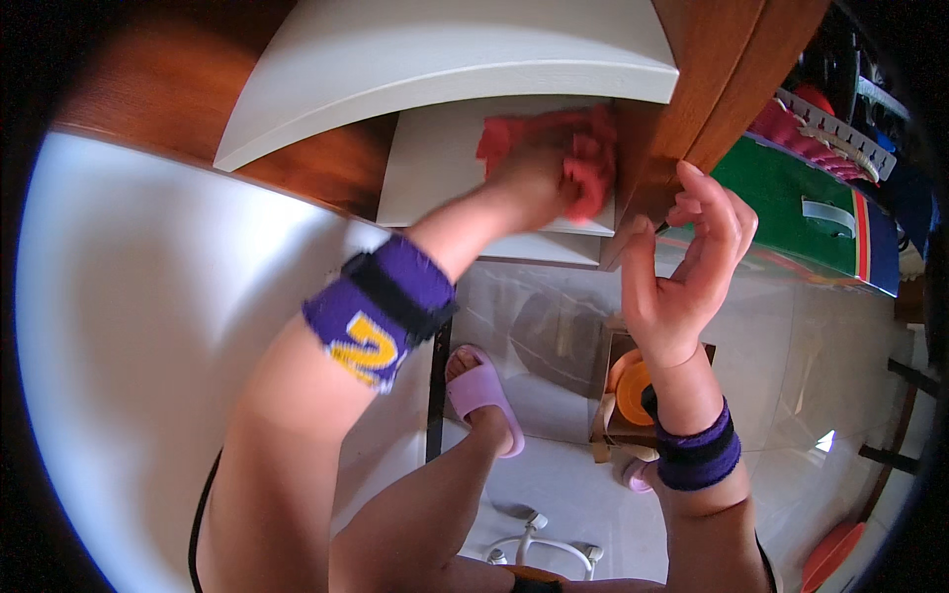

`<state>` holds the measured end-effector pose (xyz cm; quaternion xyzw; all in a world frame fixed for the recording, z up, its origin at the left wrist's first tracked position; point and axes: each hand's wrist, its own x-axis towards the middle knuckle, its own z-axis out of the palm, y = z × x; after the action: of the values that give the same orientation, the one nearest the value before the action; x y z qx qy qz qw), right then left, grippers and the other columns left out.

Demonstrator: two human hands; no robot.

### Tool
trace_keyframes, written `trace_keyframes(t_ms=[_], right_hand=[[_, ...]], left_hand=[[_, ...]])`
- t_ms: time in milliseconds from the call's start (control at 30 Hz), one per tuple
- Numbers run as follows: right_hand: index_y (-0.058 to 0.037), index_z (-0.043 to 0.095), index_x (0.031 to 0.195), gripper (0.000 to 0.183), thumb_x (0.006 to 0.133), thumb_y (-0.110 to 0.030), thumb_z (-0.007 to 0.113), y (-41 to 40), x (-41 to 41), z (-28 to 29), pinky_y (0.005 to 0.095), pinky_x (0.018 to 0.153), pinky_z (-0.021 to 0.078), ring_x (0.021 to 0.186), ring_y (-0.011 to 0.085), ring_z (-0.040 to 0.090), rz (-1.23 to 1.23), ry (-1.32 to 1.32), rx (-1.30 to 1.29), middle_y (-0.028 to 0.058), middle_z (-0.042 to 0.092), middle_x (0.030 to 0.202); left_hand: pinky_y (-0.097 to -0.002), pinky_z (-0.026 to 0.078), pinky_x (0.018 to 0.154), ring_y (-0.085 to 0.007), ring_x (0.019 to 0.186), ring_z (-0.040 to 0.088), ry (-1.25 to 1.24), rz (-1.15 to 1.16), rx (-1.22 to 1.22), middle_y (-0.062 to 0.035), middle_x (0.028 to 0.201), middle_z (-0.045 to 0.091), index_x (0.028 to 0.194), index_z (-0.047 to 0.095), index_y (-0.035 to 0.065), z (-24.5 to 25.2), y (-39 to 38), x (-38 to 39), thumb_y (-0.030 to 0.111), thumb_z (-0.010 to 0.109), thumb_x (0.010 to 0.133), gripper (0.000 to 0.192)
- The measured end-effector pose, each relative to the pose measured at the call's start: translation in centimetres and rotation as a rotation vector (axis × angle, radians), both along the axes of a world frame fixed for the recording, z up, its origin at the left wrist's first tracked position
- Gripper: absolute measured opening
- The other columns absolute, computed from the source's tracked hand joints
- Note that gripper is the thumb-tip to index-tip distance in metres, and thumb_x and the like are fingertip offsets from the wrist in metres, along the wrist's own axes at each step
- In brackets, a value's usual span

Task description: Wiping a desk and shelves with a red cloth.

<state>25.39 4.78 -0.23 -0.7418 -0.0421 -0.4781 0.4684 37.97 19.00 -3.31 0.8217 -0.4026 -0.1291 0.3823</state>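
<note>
My left hand [535, 176], blurred, presses a crumpled red cloth [591, 178] onto a white shelf board [430, 181]. The cloth lies close to the brown wooden side panel [730, 55] of the shelf unit. Above that arm juts a white upper shelf [474, 55] with a curved front edge, which hides the back of the lower board. My right hand [686, 270] is raised beside the panel's front edge, thumb and curled fingers apart, holding nothing. Its fingertips are at the wood; whether they touch it I cannot tell.
Right of the panel stands a green box [786, 204] with a handle, with various items behind it. On the tiled floor are a cardboard box [619, 348] holding an orange object [636, 389], and a white wheeled base [526, 545]. A white panel [141, 296] fills the left.
</note>
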Motion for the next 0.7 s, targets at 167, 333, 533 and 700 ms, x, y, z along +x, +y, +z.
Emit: trace_keyframes(t_ms=[167,333,533,700], right_hand=[[-0.0030,0.057,0.120,0.055,0.067,0.012,0.057,-0.3,-0.6,-0.4,0.0299,0.075,0.0445,0.092,0.0224,0.048,-0.025,0.052,0.003,0.0102,0.055,0.106],[-0.0016,0.058,0.119,0.053,0.069,0.013,0.056,0.5,-1.9,-1.3,0.0284,0.071,0.0440,0.077,0.0184,0.049,0.036,0.117,0.037,0.0110,0.052,0.099],[-0.0037,0.060,0.115,0.048,0.071,0.014,0.055,1.2,-3.0,-2.6,0.0276,0.067,0.0446,0.075,0.0187,0.049,0.108,0.219,0.080,0.0105,0.053,0.098],[-0.0055,0.061,0.114,0.047,0.072,0.013,0.056,1.5,-3.4,-3.2,0.0282,0.066,0.0457,0.076,0.0187,0.050,0.143,0.262,0.086,0.0102,0.054,0.099]], left_hand=[[-0.0417,0.051,0.082,-0.0366,0.099,0.061,-0.252,0.146,-0.021,-0.0134,0.100,0.067,0.094,0.066,0.0060,2.7,1.1,-6.7,0.000,0.062,0.068,0.027],[-0.0375,0.052,0.080,-0.0295,0.092,0.065,-0.141,0.252,-0.116,-0.0103,0.095,0.069,0.089,0.070,0.0062,0.7,3.6,-11.1,0.003,0.064,0.069,0.022],[-0.0355,0.050,0.073,-0.0292,0.085,0.064,-0.147,0.465,-0.204,-0.0107,0.087,0.065,0.086,0.064,0.0060,-0.3,9.3,-13.6,0.001,0.069,0.067,0.019],[-0.0338,0.047,0.089,-0.0263,0.104,0.059,-0.321,0.851,-0.463,-0.0134,0.116,0.058,0.107,0.060,0.0028,-0.1,12.5,-9.0,-0.001,0.059,0.081,0.027]])
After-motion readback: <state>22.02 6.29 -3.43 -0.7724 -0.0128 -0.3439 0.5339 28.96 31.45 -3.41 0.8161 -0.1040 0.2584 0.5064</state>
